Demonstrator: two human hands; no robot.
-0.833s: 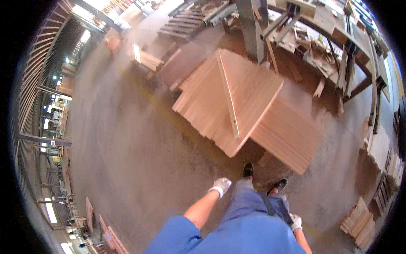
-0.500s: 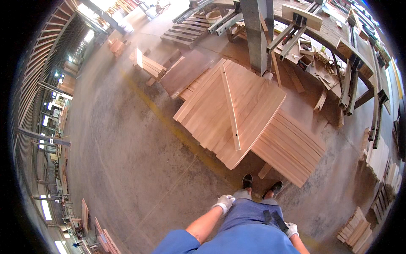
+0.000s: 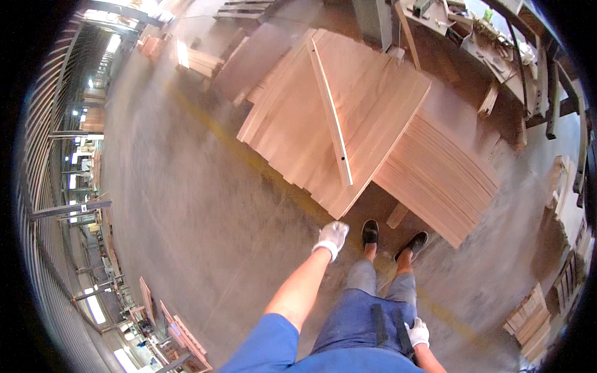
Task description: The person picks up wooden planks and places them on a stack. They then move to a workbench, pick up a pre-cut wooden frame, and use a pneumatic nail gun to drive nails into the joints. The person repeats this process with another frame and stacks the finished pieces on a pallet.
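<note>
My left hand (image 3: 333,236), in a white glove, reaches forward with its fingers curled, right by the near corner of a wide wooden panel (image 3: 373,81). Whether it touches that corner, or has anything inside the fingers, I cannot make out. The panel lies on top of a stack of boards. Across it runs a narrow wooden strip (image 3: 328,107) with dark holes near its ends. Beside my hip, against the dark blue apron (image 3: 354,317), hangs my gloved right hand (image 3: 418,333); its fingers are curled and their inner side is hidden.
Grooved boards (image 3: 438,177) stick out to the right under the panel. A grey steel post (image 3: 373,25) rises behind it. A littered workbench (image 3: 491,56) stands at the far right, with stacked timber (image 3: 528,317) lower right. A yellow line (image 3: 217,130) crosses the concrete floor.
My left hand has moved forward from beside my thigh to the panel's near corner. The view has shifted, bringing panel and feet higher in the picture. My right hand stays by my hip.
</note>
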